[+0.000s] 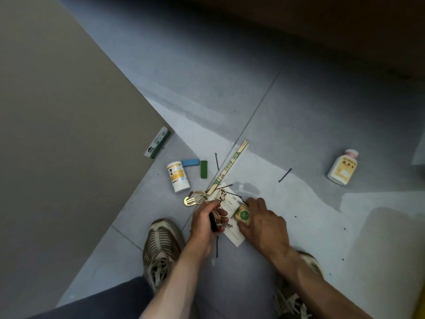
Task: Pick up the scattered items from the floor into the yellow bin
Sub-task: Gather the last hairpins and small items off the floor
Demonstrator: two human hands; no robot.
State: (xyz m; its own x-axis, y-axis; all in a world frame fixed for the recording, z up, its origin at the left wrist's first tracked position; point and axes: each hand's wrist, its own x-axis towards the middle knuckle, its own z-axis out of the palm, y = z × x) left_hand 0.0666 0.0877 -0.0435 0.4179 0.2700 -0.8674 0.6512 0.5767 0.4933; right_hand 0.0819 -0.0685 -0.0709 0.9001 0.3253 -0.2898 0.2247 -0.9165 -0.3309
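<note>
Down on the grey tiled floor, the person crouches over a small heap of clutter, and the white paper card lying there serves as the landmark. The left hand is at the card's left edge, its fingers curled round a bundle of thin hairpins and a dark object that cannot be made out. The right hand lies on the card's right side, fingers bent over a small tan packet with a green round label, gripping it against the card. Just left of the card, touching its upper corner, lies a gold comb-shaped hair clip. A pair of paper-sleeved chopsticks runs diagonally up and away from the card's top. Further left of the card stands a cluster: a white pill bottle on its side, a blue block and a green block. A green-and-white box leans against the beige wall panel, well left of the card. Far right of the card lies a second white bottle with a pink cap, with a loose black hairpin between the two. Another pin lies just below the card. Two beige sneakers are planted below the card. The yellow bin shows only as a possible yellow sliver at the bottom right corner; I cannot tell for sure.
</note>
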